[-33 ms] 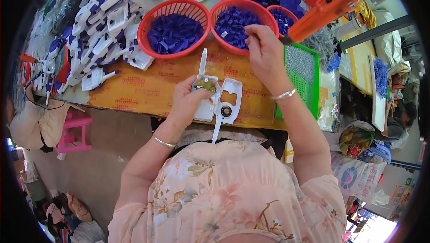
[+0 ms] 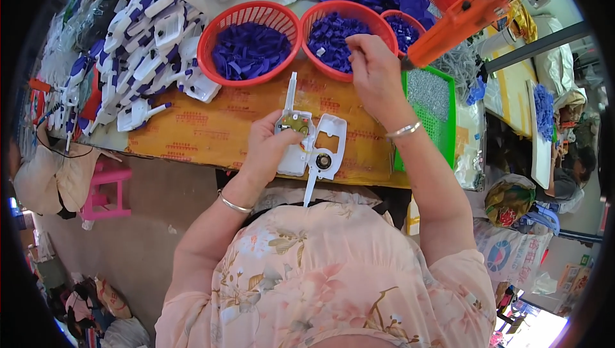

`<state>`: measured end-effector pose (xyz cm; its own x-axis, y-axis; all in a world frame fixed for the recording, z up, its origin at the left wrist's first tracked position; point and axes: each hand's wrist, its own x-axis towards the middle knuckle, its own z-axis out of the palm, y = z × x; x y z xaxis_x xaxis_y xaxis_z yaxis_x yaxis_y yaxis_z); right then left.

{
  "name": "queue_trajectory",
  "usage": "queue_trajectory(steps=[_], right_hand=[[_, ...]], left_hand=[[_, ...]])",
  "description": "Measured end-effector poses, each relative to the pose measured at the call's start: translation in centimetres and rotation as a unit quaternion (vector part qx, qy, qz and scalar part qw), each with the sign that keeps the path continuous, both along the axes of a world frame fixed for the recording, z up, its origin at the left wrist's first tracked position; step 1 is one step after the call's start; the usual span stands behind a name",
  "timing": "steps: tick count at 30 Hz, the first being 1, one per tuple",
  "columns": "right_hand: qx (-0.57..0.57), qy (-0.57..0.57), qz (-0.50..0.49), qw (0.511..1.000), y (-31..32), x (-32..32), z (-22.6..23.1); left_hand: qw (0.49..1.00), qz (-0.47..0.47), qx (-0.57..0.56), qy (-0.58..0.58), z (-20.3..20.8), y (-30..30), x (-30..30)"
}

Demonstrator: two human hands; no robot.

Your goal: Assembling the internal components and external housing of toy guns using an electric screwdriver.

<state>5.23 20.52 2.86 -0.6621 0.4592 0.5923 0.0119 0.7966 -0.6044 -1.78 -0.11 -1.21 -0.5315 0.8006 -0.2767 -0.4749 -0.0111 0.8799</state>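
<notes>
My left hand (image 2: pixel 264 149) is closed on a white plastic housing half (image 2: pixel 296 156) at the front of the table, its thumb lying over a greenish circuit board (image 2: pixel 295 124) inside. A narrow white stem points away from that half. Right beside it lies a matching white half (image 2: pixel 332 131) with a rectangular opening, a round black speaker-like part (image 2: pixel 323 160) and a stem toward me. My right hand (image 2: pixel 377 69) is over the near right rim of the middle red basket (image 2: pixel 314 53), which holds small purple pieces (image 2: pixel 333 31). Its fingers are curled together; anything between them is hidden.
Left stands another red basket (image 2: pixel 204 47) of purple strips, beside piled white-and-purple housings (image 2: pixel 144 59). A green tray (image 2: pixel 451 136) of small silvery parts lies right of my right forearm. An orange power screwdriver (image 2: pixel 458 22) hangs above it. A pink stool (image 2: pixel 107 191) stands at the left.
My right hand has shifted very slightly left over the middle basket. My left hand and the housing halves look the same.
</notes>
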Motion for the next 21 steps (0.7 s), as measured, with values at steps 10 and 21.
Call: queue_trajectory(steps=[10, 21], right_hand=[[0.093, -0.173, 0.004, 0.980, 2.6, -4.1, -0.4], [0.136, -0.332, 0.004, 0.934, 3.0, -7.1, 0.6]], left_hand=[[0.999, -0.010, -0.005, 0.031, -0.1, 0.1, -0.1], [0.999, -0.016, 0.009, 0.046, 0.0, -0.1, 0.0]])
